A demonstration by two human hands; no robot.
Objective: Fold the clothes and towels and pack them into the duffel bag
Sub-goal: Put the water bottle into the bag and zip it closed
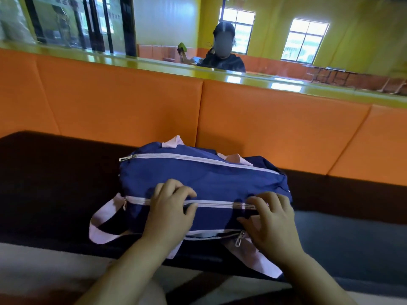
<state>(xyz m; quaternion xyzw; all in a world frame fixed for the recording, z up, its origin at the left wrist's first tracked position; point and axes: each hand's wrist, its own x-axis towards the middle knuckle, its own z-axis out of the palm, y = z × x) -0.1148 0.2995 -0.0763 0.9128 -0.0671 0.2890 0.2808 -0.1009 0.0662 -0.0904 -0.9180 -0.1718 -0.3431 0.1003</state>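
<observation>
A navy duffel bag [204,179] with pale pink zippers and straps lies on a dark seat in front of me. Its top zipper and middle zipper look closed; the lowest zipper near the front shows a small gap by its metal pull [240,238]. My left hand [170,209] rests on the bag's front, thumb and fingers on either side of the middle zipper line. My right hand [272,221] lies on the bag's right front with fingers spread over the fabric. No clothes or towels are visible outside the bag.
The dark seat [55,183] runs along an orange padded backrest [132,106] with a glossy yellow-green ledge [154,64] on top. Beyond the ledge a person [222,56] in dark clothes sits. A pink strap loop [103,221] lies to the bag's left.
</observation>
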